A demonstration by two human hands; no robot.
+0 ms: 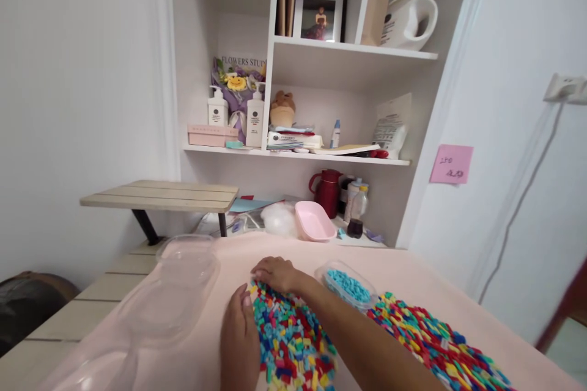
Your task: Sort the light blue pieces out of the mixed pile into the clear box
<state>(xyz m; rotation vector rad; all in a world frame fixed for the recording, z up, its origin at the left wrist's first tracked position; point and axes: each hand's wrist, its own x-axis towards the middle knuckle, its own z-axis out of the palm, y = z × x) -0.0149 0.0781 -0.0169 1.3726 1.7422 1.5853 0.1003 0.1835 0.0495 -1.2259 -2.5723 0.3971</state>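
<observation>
My left hand (pixel 239 336) lies flat on the pink table cover (pixel 394 269), fingers together, its edge against a heap of small multicoloured beads (pixel 293 342). My right hand (pixel 274 274) reaches across the top of that heap, fingers stretched and curved over the beads. Nothing shows held in either hand. A small clear tray of turquoise beads (pixel 347 286) sits just right of my right hand. A second spread of mixed beads (pixel 435 342) lies to the right of my forearm.
Clear empty plastic trays (pixel 183 281) lie left of my hands. Behind the table stand a pink dish (pixel 314 221), a dark red jug (pixel 327 190), bottles and a white shelf unit (pixel 293 156). A small wooden bench (pixel 160 194) is at the left.
</observation>
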